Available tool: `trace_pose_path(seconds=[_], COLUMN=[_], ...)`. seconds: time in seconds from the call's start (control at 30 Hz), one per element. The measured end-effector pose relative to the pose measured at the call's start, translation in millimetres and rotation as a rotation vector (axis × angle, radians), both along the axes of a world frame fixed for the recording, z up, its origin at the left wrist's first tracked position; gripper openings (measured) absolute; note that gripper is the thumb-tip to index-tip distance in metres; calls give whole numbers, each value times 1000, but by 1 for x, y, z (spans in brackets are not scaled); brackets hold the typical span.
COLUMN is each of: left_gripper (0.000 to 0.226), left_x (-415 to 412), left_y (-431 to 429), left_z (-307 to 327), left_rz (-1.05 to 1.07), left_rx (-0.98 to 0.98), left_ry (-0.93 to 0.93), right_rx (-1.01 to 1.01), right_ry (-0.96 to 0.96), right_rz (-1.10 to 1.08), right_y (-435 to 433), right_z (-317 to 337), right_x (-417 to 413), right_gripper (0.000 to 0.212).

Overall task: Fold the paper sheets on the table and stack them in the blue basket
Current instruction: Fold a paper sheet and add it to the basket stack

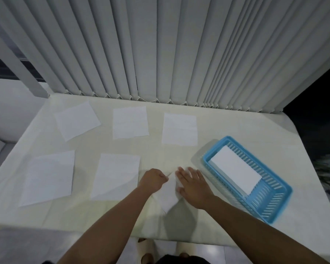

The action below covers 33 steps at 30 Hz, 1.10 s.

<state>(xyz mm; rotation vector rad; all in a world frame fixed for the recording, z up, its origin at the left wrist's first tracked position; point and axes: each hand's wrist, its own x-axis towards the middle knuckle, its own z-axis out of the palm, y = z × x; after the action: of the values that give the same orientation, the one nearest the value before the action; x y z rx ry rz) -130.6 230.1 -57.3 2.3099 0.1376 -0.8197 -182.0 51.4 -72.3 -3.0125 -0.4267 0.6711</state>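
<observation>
Cream table, grey vertical blinds behind; left hand pinches paper sheet, right hand flat on it

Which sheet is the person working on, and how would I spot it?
On the white table, find the blue basket at the right. Just left of it lies the folded sheet. Unlike the five flat sheets, it is smaller, tilted, pinched by the left hand and pressed by the right hand.

Left hand curled, right hand flat.
</observation>
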Motion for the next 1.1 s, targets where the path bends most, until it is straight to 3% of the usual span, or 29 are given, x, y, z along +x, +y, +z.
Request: trace_pose_path(seconds=[0.17, 0.3, 0.43, 0.53, 0.67, 0.8, 0.93, 1.1], left_gripper=[30, 14, 6, 11, 19, 30, 32, 21], left_x=[14, 15, 12, 12, 15, 15, 9, 14], left_y=[6, 17, 20, 14, 5, -1, 0, 3], left_z=[2, 6, 1, 3, 19, 35, 44, 49], left_rz=[-19, 126, 234, 411, 528, 616, 594, 631], left_rx=[-61, -309, -416, -624, -877, -1020, -1059, -1106], left_ry=[82, 221, 267, 311, 333, 327, 346, 362], right_rx=[149, 401, 485, 569, 810, 1115, 1399, 1351], right_ry=[-114, -175, -73, -3, 156, 281, 161, 34], right_rz=[-212, -492, -746, -879, -1072, -1359, -1500, -1454], right_y=[0, 3, 13, 23, 42, 60, 62, 61], right_z=[11, 13, 12, 17, 30, 42, 49, 61], right_x=[-4, -15, -28, -36, -34, -20, -8, -4], right_gripper=[51, 38, 24, 36, 54, 47, 20, 21])
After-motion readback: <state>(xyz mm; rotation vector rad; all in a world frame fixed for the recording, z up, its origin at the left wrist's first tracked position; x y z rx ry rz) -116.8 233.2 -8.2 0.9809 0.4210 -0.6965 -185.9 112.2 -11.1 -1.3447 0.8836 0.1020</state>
